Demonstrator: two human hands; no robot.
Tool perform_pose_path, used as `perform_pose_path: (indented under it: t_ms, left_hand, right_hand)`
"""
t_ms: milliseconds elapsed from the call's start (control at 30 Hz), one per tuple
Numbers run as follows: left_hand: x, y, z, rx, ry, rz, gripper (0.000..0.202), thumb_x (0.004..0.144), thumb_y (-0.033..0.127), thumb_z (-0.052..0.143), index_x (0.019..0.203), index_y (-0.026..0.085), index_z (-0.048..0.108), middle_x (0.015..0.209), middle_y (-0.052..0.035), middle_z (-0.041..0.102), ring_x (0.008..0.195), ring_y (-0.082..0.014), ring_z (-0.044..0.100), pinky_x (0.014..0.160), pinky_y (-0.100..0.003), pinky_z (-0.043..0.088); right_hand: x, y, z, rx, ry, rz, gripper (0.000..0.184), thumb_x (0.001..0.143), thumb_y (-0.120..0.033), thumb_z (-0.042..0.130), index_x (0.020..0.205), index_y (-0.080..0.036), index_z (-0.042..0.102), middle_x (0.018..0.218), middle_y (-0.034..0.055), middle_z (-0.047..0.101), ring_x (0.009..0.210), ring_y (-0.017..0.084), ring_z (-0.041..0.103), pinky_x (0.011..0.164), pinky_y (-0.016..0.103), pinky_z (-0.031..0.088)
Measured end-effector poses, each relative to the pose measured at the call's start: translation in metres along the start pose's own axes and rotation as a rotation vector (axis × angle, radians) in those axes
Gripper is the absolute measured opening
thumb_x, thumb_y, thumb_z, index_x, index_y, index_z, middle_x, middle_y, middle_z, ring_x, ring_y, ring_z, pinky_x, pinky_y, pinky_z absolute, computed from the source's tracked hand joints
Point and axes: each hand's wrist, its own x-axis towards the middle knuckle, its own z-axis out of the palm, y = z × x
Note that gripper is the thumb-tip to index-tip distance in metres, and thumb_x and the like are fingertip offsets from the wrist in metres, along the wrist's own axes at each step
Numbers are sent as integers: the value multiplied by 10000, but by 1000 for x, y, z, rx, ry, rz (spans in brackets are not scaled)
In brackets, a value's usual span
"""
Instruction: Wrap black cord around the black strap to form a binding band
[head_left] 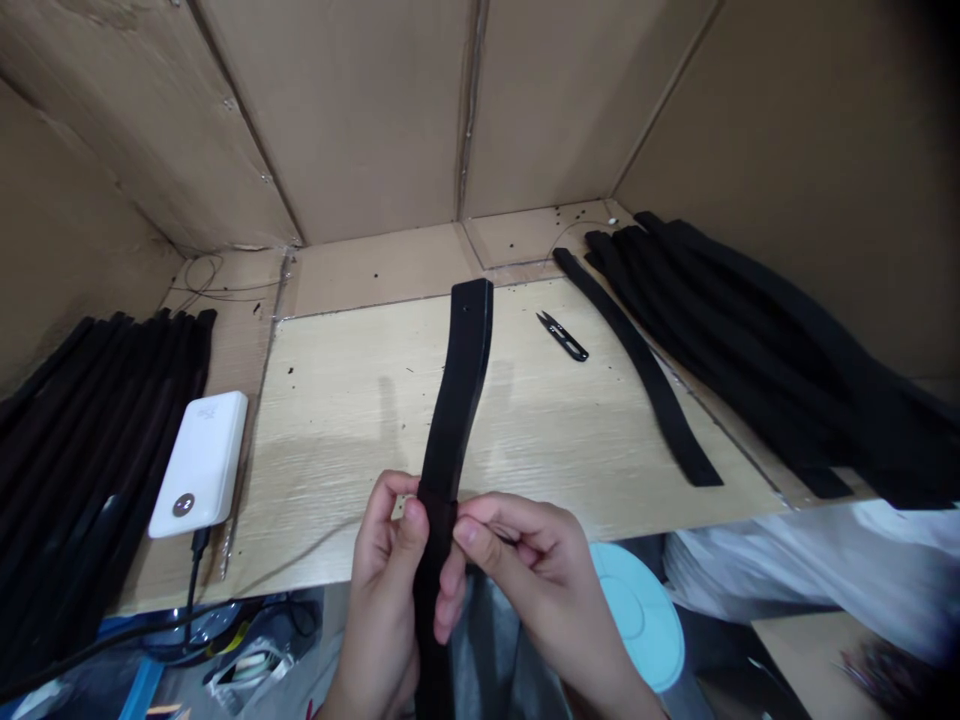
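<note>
A long black strap [455,400] runs from below the table edge up over the light wooden board [352,440], its far end with a small hole near the top. My left hand [386,580] pinches the strap's left edge with thumb and fingers. My right hand [525,575] pinches its right edge at the same height, just at the board's near edge. Both hands are closed on the strap.
Black thread snips [562,336] lie on the board's far right. A single black strap [641,370] lies beside a pile of black straps [765,340] at right. Another strap pile [82,440] lies at left, next to a white power bank [201,462] with cable. Cardboard walls [375,110] surround the bench.
</note>
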Motion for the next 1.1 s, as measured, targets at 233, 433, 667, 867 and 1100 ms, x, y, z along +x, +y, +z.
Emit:
perform_pose_path:
  t_ms: [233, 433, 667, 867, 1100]
  left_hand:
    - [3, -4, -5, -135, -110, -111, 235, 940, 467, 537, 980, 283, 395, 457, 123, 412, 286, -39, 319, 294, -89, 208]
    - [2, -9, -3, -55, -107, -87, 306, 938, 509, 515, 1054, 227, 532, 480, 93, 459, 290, -23, 310, 297, -105, 224]
    - [0, 8, 8, 101, -105, -139, 619, 899, 624, 472, 1361, 215, 521, 694, -32, 605, 511, -102, 519, 451, -191, 407]
    - [-1, 6, 0, -19, -125, -188, 690, 867, 620, 549, 1447, 276, 401, 618, 45, 392, 484, -38, 294, 441, -130, 235]
    - [4, 0, -10, -127, -225, -219, 626, 934, 625, 400, 1446, 272, 330, 565, 89, 221, 434, -37, 141, 374, -109, 171]
  right_hand:
    - [9, 9, -12, -20, 131, 24, 269, 723, -264, 823, 812, -111, 621, 541, -26, 561, 450, 69, 560, 418, 118, 453]
    - [9, 8, -20, 22, -90, 97, 271, 807, -276, 759, 989, -92, 675, 543, 11, 595, 455, 122, 622, 430, 132, 457]
    - [8, 13, -14, 67, 118, 77, 302, 622, -179, 868, 734, -113, 595, 513, -60, 536, 354, 132, 571, 360, 186, 502]
    - [8, 9, -1, -90, 179, 33, 258, 750, -293, 788, 744, -137, 583, 534, 17, 642, 417, 185, 634, 378, 188, 527]
    - [5, -5, -4, -253, 58, -7, 289, 918, -321, 617, 721, -112, 651, 638, 47, 689, 545, 115, 670, 502, 140, 545]
